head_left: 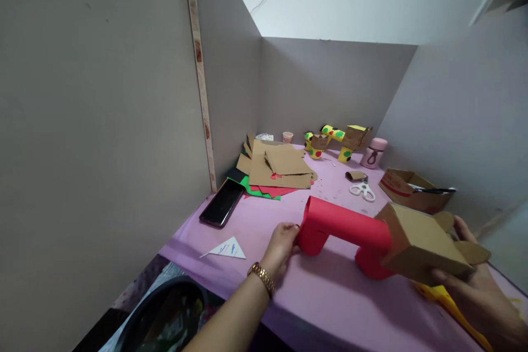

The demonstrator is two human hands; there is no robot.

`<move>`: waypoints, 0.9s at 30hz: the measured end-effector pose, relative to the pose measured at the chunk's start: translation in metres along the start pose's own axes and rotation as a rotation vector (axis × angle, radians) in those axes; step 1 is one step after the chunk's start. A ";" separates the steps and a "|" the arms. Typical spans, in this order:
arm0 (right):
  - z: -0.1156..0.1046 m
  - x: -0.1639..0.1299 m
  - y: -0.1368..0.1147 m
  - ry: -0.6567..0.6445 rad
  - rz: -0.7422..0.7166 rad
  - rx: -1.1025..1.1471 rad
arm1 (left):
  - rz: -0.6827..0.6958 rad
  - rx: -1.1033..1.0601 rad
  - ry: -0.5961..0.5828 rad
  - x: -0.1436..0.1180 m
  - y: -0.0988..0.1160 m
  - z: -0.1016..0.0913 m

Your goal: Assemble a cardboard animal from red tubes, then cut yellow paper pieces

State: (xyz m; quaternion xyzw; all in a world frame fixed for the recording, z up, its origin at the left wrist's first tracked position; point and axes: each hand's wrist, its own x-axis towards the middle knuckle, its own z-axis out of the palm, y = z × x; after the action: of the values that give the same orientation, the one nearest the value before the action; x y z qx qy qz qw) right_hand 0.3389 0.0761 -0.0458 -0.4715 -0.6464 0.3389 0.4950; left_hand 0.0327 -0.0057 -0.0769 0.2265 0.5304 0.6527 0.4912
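bare purple table [330, 297] near front edge; cardboard pile [276, 168], scissors [363, 191], phone [221, 203] crowd the back; partition walls [103, 121] close both sides.

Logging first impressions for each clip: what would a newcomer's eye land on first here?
The bright red paper-tube figure at the front of the purple table stands out; the left hand touches its end and the right hand holds the cardboard box at its other end. Behind lie a stack of cardboard sheets and white scissors.

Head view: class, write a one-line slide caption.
Left hand steadies a red paper-tube figure while right hand holds its cardboard box head.
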 end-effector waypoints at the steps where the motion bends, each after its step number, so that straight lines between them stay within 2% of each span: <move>1: -0.001 0.000 0.001 -0.013 0.018 0.016 | 0.079 0.076 0.026 -0.001 0.001 -0.004; 3: -0.002 0.001 0.003 -0.053 0.047 0.044 | 0.249 0.219 0.056 -0.006 0.004 -0.012; 5: -0.002 0.002 0.003 -0.065 0.019 0.023 | 0.416 0.343 0.023 -0.014 0.010 -0.017; 8: -0.003 0.003 0.002 -0.096 -0.007 0.031 | 0.617 0.499 -0.129 -0.022 0.018 -0.016; 11: -0.004 0.006 0.001 -0.156 -0.009 0.043 | 0.739 0.624 -0.296 -0.025 0.023 -0.014; 14: -0.003 0.007 0.003 -0.162 -0.028 0.085 | 0.803 0.719 -0.370 -0.023 0.026 -0.015; 22: 0.010 -0.012 0.011 -0.141 0.056 0.368 | 0.851 0.850 -0.364 -0.020 0.033 -0.017; 25: 0.016 -0.024 0.013 -0.050 0.026 0.411 | 0.861 0.876 -0.333 -0.019 0.030 -0.016; 27: 0.021 -0.036 0.015 0.062 -0.005 0.447 | 0.868 0.874 -0.294 -0.017 0.025 -0.014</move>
State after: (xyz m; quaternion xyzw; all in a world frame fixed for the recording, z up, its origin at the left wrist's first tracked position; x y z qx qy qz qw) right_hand 0.3249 0.0481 -0.0769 -0.3586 -0.5409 0.4580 0.6075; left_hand 0.0181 -0.0263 -0.0546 0.6880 0.5348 0.4777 0.1118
